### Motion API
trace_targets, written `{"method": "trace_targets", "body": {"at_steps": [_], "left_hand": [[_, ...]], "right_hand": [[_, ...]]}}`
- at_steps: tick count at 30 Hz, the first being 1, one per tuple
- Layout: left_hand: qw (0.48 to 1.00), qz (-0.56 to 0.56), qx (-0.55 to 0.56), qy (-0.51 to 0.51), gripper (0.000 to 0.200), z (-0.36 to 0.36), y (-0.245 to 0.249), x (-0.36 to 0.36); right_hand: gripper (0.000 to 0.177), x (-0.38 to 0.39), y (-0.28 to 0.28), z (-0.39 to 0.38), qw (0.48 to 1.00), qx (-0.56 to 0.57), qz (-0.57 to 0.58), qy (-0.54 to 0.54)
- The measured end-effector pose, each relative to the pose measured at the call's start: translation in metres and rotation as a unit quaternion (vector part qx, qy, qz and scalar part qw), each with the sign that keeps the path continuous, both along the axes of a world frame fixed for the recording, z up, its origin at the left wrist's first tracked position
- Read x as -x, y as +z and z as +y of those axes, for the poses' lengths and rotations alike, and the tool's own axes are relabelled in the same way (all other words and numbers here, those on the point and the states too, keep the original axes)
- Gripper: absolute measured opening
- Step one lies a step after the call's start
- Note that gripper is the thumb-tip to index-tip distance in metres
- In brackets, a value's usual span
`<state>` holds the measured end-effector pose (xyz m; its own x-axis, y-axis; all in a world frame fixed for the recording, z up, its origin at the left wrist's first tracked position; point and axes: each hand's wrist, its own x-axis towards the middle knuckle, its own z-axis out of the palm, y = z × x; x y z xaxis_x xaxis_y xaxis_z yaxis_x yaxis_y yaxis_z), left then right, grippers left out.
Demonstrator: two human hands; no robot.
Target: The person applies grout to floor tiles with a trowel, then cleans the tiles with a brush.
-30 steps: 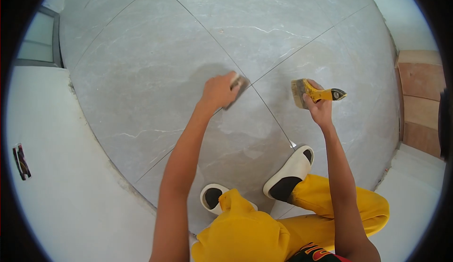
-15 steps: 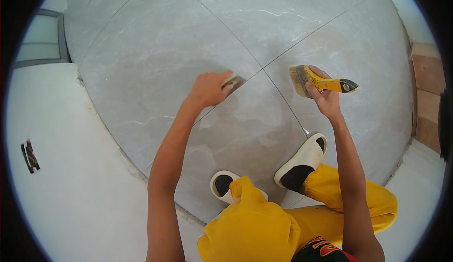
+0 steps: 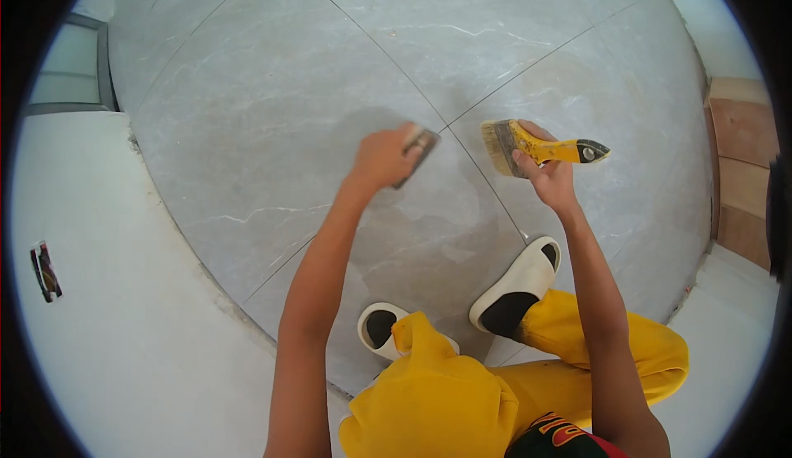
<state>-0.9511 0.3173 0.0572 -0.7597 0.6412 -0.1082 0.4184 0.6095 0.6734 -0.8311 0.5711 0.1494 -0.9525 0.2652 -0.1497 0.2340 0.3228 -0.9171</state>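
My left hand is closed around a flat scraper, whose blade is partly hidden by my fingers. It is over the grey floor tiles, beside a thin dark joint and left of the point where two joints cross. To the right of that crossing, my right hand grips a wide paintbrush with a yellow and black handle. The pale bristles point left, and the brush appears to be held above the floor.
Two white slides with dark openings are on my feet, close below my hands. A white wall with an open electrical box runs along the left. Brown boards stand at the right edge.
My left hand has moved right along the joint toward the crossing, and the scraper has turned steeper. The brush stays in my right hand, while the whole view has shifted slightly.
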Motion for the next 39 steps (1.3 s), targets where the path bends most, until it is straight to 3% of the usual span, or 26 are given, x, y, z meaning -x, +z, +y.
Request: {"method": "trace_targets", "body": {"at_steps": [1, 4, 7, 9, 12, 13, 16, 18, 21, 22, 23, 24, 25, 26, 29, 30, 31, 32, 33, 34, 35, 37, 39], "left_hand": [[0.998, 0.001, 0.043, -0.041, 0.022, 0.009, 0.005, 0.001], [0.997, 0.023, 0.014, 0.076, 0.021, 0.021, 0.006, -0.002], [0.994, 0.061, 0.086, -0.012, 0.018, 0.033, 0.015, -0.059], [0.993, 0.094, 0.063, 0.027, 0.023, 0.026, 0.019, -0.094], [0.970, 0.235, 0.008, -0.065, 0.026, 0.023, 0.003, -0.138], [0.952, 0.292, 0.000, -0.091, 0.024, 0.024, -0.003, -0.137], [0.934, 0.356, -0.004, -0.041, 0.021, 0.035, -0.017, -0.070], [0.949, 0.304, 0.038, -0.080, 0.018, 0.043, 0.001, -0.035], [0.969, 0.244, -0.028, 0.025, 0.010, 0.023, 0.029, 0.002], [0.974, 0.215, -0.052, 0.058, 0.009, 0.009, 0.049, 0.016], [0.965, 0.176, -0.095, 0.168, 0.014, -0.003, 0.060, 0.019], [0.957, 0.146, -0.112, 0.226, 0.022, -0.013, 0.068, 0.024], [0.951, 0.135, -0.146, 0.236, 0.025, -0.024, 0.071, 0.029], [0.944, 0.123, -0.180, 0.249, 0.027, -0.035, 0.073, 0.031], [0.951, 0.097, -0.120, 0.267, 0.029, -0.075, 0.090, 0.017], [0.951, 0.094, -0.104, 0.275, 0.029, -0.097, 0.094, 0.009], [0.945, 0.037, -0.117, 0.304, 0.030, -0.119, 0.105, 0.002], [0.934, -0.015, -0.133, 0.333, 0.030, -0.138, 0.116, -0.006], [0.922, -0.007, -0.140, 0.360, 0.031, -0.153, 0.122, -0.013], [0.909, 0.004, -0.154, 0.387, 0.031, -0.165, 0.127, -0.019], [0.899, -0.009, -0.175, 0.402, 0.031, -0.175, 0.129, -0.026], [0.888, -0.027, -0.208, 0.409, 0.031, -0.180, 0.128, -0.036], [0.888, -0.045, -0.223, 0.400, 0.030, -0.175, 0.125, -0.048]], "right_hand": [[0.045, 0.002, -0.002, 0.002, 1.000, -0.012, 0.014, 0.008], [0.045, -0.002, -0.007, 0.014, 0.998, -0.051, 0.035, 0.005], [0.046, -0.003, 0.000, 0.017, 0.999, -0.051, 0.008, -0.016], [0.046, -0.003, -0.005, 0.022, 0.998, -0.052, 0.040, -0.020], [0.046, -0.006, -0.008, 0.022, 0.998, -0.037, 0.049, -0.027], [0.046, -0.005, -0.009, 0.020, 0.998, -0.030, 0.047, -0.027], [0.046, -0.004, -0.004, 0.014, 0.998, -0.044, 0.034, -0.019], [0.045, -0.004, -0.006, 0.009, 0.993, -0.093, 0.059, -0.029], [0.042, -0.007, -0.034, -0.007, 0.968, -0.190, 0.148, -0.069], [0.041, -0.010, -0.033, -0.031, 0.949, -0.282, 0.135, -0.044], [0.041, -0.020, -0.043, -0.065, 0.988, -0.123, 0.084, -0.032], [0.040, -0.029, -0.055, -0.097, 0.966, -0.250, 0.024, 0.068], [0.040, -0.035, -0.065, -0.132, 0.958, -0.232, 0.120, 0.120], [0.041, -0.046, -0.086, -0.161, 0.968, -0.114, 0.125, 0.184], [0.039, -0.023, -0.080, -0.132, 0.942, -0.132, 0.113, 0.288], [0.037, -0.008, -0.090, -0.089, 0.973, -0.116, 0.055, 0.191], [0.037, 0.008, -0.135, -0.029, 0.953, -0.252, 0.123, 0.119], [0.040, 0.030, -0.089, 0.031, 0.982, -0.158, -0.101, 0.010], [0.039, 0.053, -0.080, 0.091, 0.938, -0.344, 0.009, -0.046], [0.035, 0.065, -0.098, 0.170, 0.862, -0.499, -0.028, -0.077], [0.031, 0.076, -0.055, 0.196, 0.813, -0.568, -0.113, -0.055], [0.024, 0.088, 0.005, 0.221, 0.764, -0.602, -0.231, 0.032], [0.020, 0.090, 0.044, 0.223, 0.781, -0.602, -0.137, 0.096]]}}
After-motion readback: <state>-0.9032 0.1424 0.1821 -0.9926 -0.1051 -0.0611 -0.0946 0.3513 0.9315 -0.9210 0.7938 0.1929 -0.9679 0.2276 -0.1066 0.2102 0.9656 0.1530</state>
